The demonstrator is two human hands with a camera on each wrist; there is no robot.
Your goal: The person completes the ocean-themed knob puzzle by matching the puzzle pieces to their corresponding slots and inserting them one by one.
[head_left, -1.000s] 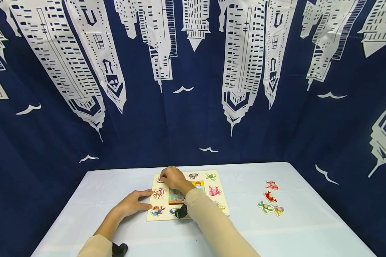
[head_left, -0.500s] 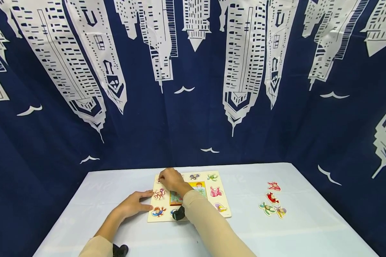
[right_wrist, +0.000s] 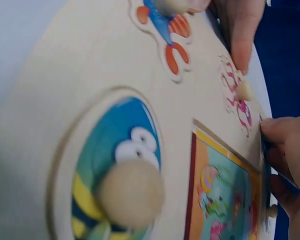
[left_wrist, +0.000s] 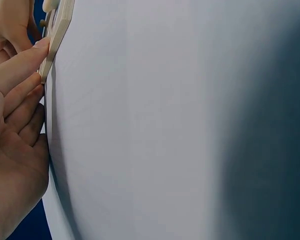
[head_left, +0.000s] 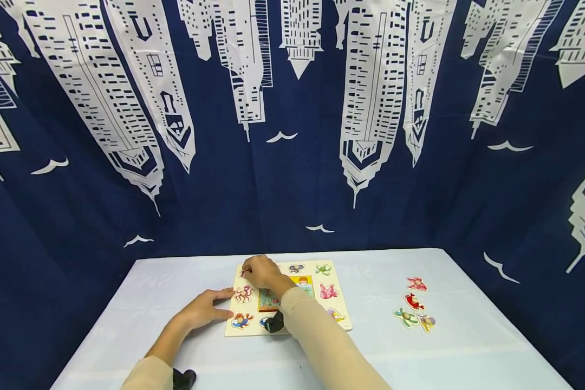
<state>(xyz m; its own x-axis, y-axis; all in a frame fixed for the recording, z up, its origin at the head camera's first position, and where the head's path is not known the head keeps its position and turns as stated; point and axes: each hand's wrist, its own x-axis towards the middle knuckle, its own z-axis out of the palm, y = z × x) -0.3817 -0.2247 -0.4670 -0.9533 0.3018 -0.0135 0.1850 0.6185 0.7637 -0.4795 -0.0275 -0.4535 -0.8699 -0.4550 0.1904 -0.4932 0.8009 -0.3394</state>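
Observation:
A wooden peg puzzle board with sea-animal pieces lies on the table. My right hand is over its far left corner, its curled fingertips pinching a small pinkish puzzle piece that they mostly cover. In the right wrist view, the thumb and fingers bend down at the board's edge. My left hand rests against the left edge, with fingers extended and the thumb touching the side. Close to that hand sit an octopus piece and a blue-and-orange piece.
Right of the board lie loose pieces: a pink one, a red crab, a green turtle and a purple-and-yellow one. A navy curtain hangs behind the white table.
The head view has shifted slightly. My right hand stays at the board's far left corner with only a small movement, and my left hand keeps its place on the edge.

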